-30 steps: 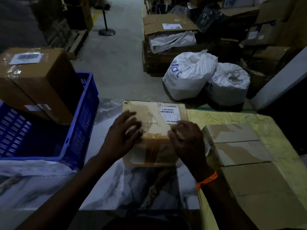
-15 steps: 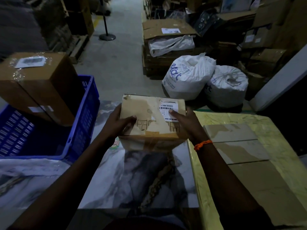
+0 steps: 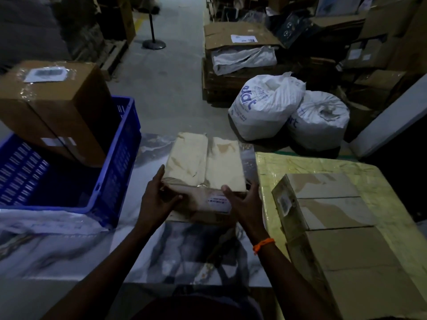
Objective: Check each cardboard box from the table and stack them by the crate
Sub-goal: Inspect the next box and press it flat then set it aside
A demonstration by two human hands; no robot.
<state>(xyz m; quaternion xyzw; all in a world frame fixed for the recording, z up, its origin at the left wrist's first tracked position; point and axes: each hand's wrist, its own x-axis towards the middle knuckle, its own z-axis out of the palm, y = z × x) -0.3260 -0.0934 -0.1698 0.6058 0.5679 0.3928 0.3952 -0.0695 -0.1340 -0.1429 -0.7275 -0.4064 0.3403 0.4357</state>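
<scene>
A small tan cardboard box (image 3: 204, 166), wrapped in clear tape, is held over the marbled table (image 3: 69, 245) in front of me. Its plain taped face is turned up and its label side faces me. My left hand (image 3: 158, 198) grips the box's near left corner. My right hand (image 3: 241, 200) grips the near right corner, thumb on the top edge. A blue plastic crate (image 3: 115, 162) stands to the left with a large brown box (image 3: 53, 107) leaning in it. More cardboard boxes (image 3: 332, 215) lie on the yellow-wrapped surface to the right.
Two tied white sacks (image 3: 265, 107) sit on the floor beyond the table, with a pallet of flattened cartons (image 3: 238, 42) behind them. A white plastic bag (image 3: 46, 224) lies under the crate's near edge. A post stand (image 3: 153, 43) is in the aisle.
Both hands lifted the small box off the table and rolled it over; its labelled top now faces me and a plain taped face is up.
</scene>
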